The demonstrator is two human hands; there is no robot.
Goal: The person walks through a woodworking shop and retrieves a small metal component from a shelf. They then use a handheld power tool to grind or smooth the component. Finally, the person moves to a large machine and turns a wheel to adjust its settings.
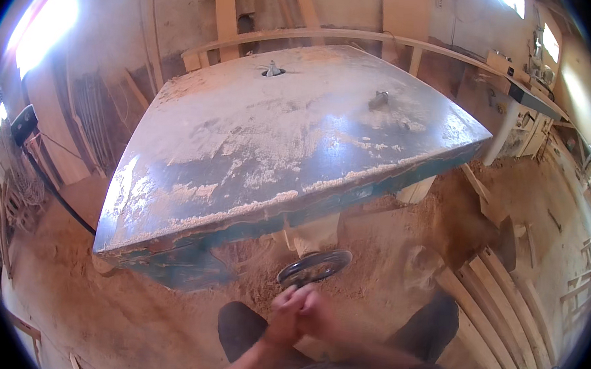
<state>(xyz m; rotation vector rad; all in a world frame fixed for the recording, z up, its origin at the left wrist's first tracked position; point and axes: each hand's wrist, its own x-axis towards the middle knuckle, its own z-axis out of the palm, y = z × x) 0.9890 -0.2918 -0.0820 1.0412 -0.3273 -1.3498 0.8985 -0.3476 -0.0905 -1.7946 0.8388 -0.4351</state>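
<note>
Just below the near edge of a dusty metal machine table (244,141), my hands are together in front of my body. My left hand (287,317) is closed, its upper fingers at the near rim of a black handwheel (312,259). Against it, my right hand (317,312) is curled and slightly blurred. The fingers cover whatever lies between the hands, and I cannot tell whether they grip the wheel. Up on the table, a metal spindle (272,69) rises through a round hole. A small grey metal piece (380,100) lies farther right.
Long curved wooden pieces (504,312) lie on the sawdust-covered floor (159,318) at right. A wooden rail (345,34) runs behind the table. A black hose or bar (58,194) reaches the table's left corner. Another bench (527,97) stands at far right.
</note>
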